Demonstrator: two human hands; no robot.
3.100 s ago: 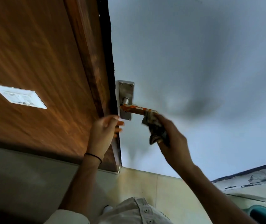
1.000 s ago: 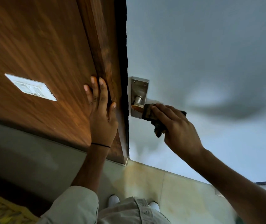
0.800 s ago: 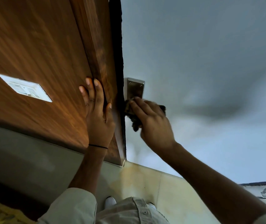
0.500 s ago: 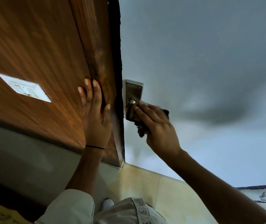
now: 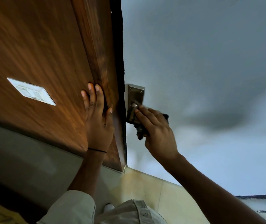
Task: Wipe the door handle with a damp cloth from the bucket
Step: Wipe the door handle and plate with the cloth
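Metal of the door handle (image 5: pixel 134 105) showed only at its backplate and spindle, close to the pale door's (image 5: pixel 201 62) edge; the lever itself lay hidden under a dark cloth (image 5: pixel 139 127). It seemed to run away from the frame, roughly level, under the palm. The right hand (image 5: pixel 157 131) had its fingers (image 5: pixel 142 116) clenched around cloth and lever, likely to rub all round. The left hand (image 5: pixel 98 125) lay flat and released on the wooden frame (image 5: pixel 96 54), probably for steadiness.
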